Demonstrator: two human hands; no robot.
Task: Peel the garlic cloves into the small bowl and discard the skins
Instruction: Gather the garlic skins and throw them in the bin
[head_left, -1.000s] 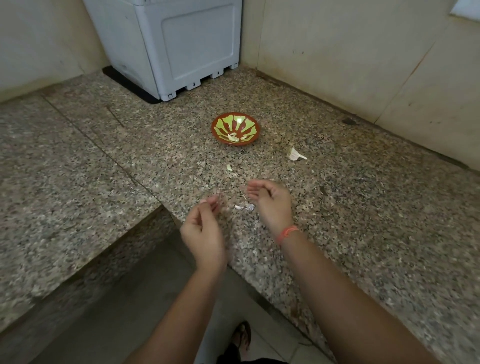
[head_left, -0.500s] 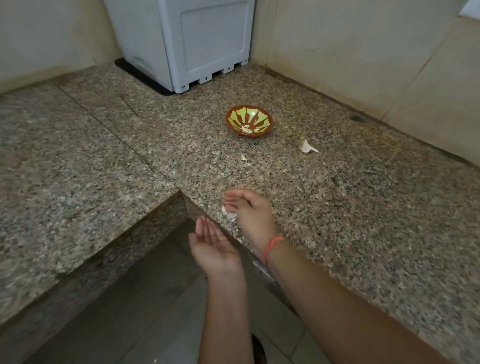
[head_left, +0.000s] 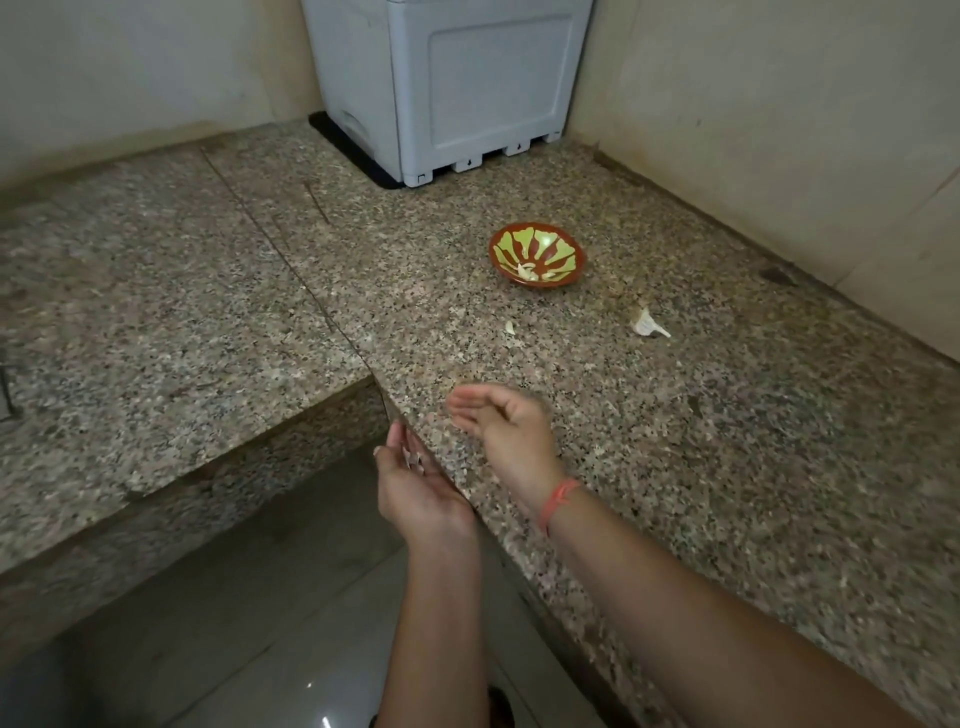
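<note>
A small red and green bowl (head_left: 537, 255) stands on the granite counter (head_left: 727, 441) and holds a peeled garlic clove (head_left: 526, 270). A small clove piece (head_left: 511, 327) lies in front of the bowl, and a larger unpeeled piece of garlic (head_left: 647, 325) lies to its right. My left hand (head_left: 415, 488) is cupped palm up just below the counter's edge, with bits of garlic skin (head_left: 414, 459) on its fingers. My right hand (head_left: 506, 426) rests edge-on on the counter beside that edge, fingers curved and apart, holding nothing I can see.
A grey plastic appliance (head_left: 467, 88) stands in the back corner against the walls. The counter is L-shaped, with a seam (head_left: 291, 270) running across it. Below the edge lies a tiled floor (head_left: 249, 623).
My right hand swept the skins toward the counter's edge. My left hand dropped below the edge, turned palm up and now carries skins. The view shifted left.
</note>
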